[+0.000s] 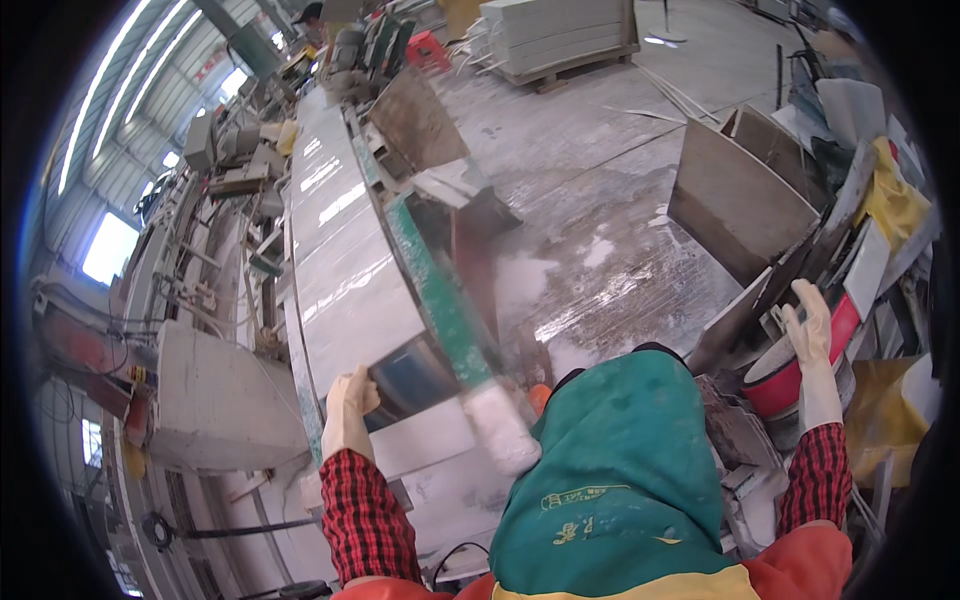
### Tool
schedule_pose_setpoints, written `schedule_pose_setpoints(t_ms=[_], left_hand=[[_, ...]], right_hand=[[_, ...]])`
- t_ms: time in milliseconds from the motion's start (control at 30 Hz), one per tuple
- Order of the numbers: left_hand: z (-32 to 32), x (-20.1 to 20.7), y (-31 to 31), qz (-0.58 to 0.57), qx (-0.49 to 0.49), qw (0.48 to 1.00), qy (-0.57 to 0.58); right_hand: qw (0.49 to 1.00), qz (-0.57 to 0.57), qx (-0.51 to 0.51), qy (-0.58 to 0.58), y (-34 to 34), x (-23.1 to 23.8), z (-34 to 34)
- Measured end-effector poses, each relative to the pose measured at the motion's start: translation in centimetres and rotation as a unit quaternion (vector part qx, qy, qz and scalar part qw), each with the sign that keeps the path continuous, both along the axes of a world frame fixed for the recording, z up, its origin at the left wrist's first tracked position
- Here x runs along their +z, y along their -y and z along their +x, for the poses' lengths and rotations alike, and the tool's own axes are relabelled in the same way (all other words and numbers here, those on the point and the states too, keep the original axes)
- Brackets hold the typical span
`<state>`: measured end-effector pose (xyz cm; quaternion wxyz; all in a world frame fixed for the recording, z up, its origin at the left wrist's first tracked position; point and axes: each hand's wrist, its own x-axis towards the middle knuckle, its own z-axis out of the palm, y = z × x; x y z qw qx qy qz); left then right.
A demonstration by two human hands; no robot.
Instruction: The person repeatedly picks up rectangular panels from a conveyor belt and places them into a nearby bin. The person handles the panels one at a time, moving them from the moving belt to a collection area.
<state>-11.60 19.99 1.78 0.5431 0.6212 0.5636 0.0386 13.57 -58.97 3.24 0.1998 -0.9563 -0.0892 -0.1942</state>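
Observation:
My left hand (349, 412), in a pale glove, is closed at the left side of a long conveyor line (445, 505). Beside its fingers is a dark bluish, shiny rectangular patch (408, 378), smeared by motion. I cannot tell whether the hand grips its edge. White glossy slabs (345, 240) lie in a row along the line beyond that patch. Out to the right, my right hand (812, 335), also gloved, is raised with its fingers apart and holds nothing. It is above a red and black rounded object (778, 385) among leaning boards and scrap.
A green rail (435, 290) with a white padded end (502, 428) runs along the conveyor's right side. Brown boards (740, 200) lean at the right. Stacked white slabs (555, 35) sit on a pallet farther off. A grey box-like block (225, 395) stands left.

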Motion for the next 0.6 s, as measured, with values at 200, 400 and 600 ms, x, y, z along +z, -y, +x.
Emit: schedule_pose_setpoints(t_ms=[200,400,600], left_hand=[[4.8,8.2,11.2,0.246,-0.159,0.956,-0.025],[10.0,-0.7,16.4,0.468,-0.400,0.755,0.227],[10.9,-3.0,19.7,0.556,-0.378,0.735,0.082]], right_hand=[[0.947,-0.183,-0.241,0.110,9.0,0.5,0.3],[0.929,-0.200,-0.312,-0.002,5.9,3.2,-0.3],[0.916,-0.258,-0.292,0.096,8.4,1.2,2.5]])
